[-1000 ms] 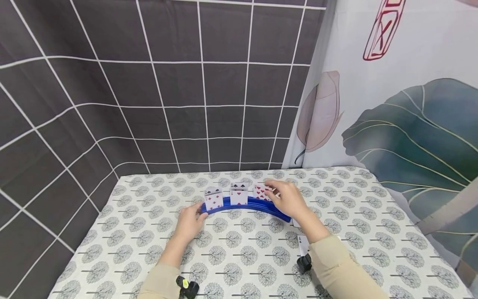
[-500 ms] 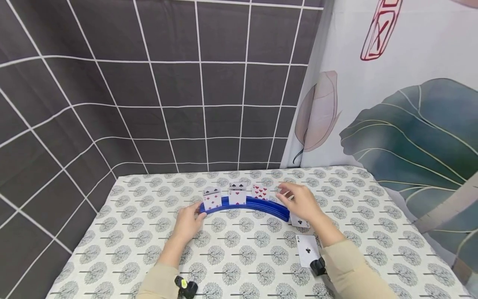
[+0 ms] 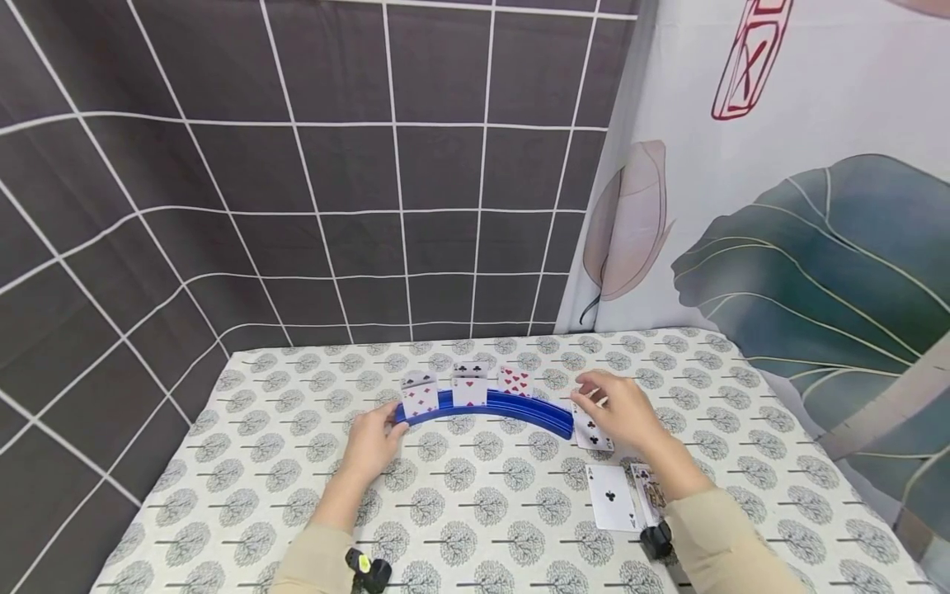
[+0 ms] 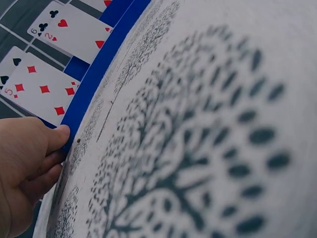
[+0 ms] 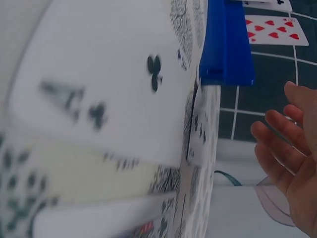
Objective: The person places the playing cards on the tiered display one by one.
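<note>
A curved blue playing card holder (image 3: pixel 534 414) stands on the table. My left hand (image 3: pixel 373 443) pinches its left end, the thumb (image 4: pixel 60 135) on the front face. Slotted in it are a five of diamonds (image 4: pixel 44 89) before a spade card, a two of hearts (image 4: pixel 74 33) before a six of clubs, and a many-pip heart card (image 5: pixel 277 30). My right hand (image 3: pixel 622 410) hovers with loosely bent fingers past the holder's right end, nothing in its grasp. A club card (image 3: pixel 591 433) lies below it, partly covered in the head view.
Nearer the front right, an ace of clubs (image 3: pixel 610 497) lies face up beside a picture card (image 3: pixel 648 488), partly hidden by the right sleeve (image 3: pixel 727 536). A tree-patterned cloth (image 3: pixel 475 528) covers the table. A dark gridded curtain (image 3: pixel 334 165) hangs behind.
My right hand has let go of the heart card in the holder and moved right, over the club card. More of the table cards shows now. My left hand stays on the holder.
</note>
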Demonstrator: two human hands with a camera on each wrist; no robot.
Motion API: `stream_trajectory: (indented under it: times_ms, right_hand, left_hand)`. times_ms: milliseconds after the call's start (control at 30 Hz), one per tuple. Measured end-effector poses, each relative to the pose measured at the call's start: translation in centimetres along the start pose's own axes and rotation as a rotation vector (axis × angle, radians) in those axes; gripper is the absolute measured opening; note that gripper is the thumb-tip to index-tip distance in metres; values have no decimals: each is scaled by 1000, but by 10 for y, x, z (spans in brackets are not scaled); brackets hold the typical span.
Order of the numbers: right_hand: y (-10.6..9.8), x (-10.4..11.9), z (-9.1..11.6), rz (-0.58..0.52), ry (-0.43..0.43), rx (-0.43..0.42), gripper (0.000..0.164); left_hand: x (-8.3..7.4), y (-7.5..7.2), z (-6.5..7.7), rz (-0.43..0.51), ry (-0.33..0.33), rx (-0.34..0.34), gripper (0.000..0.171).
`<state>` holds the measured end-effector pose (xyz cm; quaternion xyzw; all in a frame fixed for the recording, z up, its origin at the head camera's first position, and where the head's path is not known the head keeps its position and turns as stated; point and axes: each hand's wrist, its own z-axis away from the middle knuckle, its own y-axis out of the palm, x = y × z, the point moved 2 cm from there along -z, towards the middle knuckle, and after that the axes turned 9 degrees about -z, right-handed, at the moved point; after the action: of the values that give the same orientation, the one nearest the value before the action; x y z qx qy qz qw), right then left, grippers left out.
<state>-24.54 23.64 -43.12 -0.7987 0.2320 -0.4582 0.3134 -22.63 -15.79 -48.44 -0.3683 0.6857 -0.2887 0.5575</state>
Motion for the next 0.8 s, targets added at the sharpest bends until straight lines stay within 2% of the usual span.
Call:
stream_trajectory:
  times_ms: [267,700,800]
  right_hand:
    - [-8,-10,14,5,68,35,31]
    - [-17,-27,34,15,64,78,31]
    - [-20,-29,39,10,85,88,28]
  left_hand:
    - [0,1,0,1,-10,8,51]
    - [-1,0,1,-1,13,2,50]
    - [0,1,0,0,17,2,51]
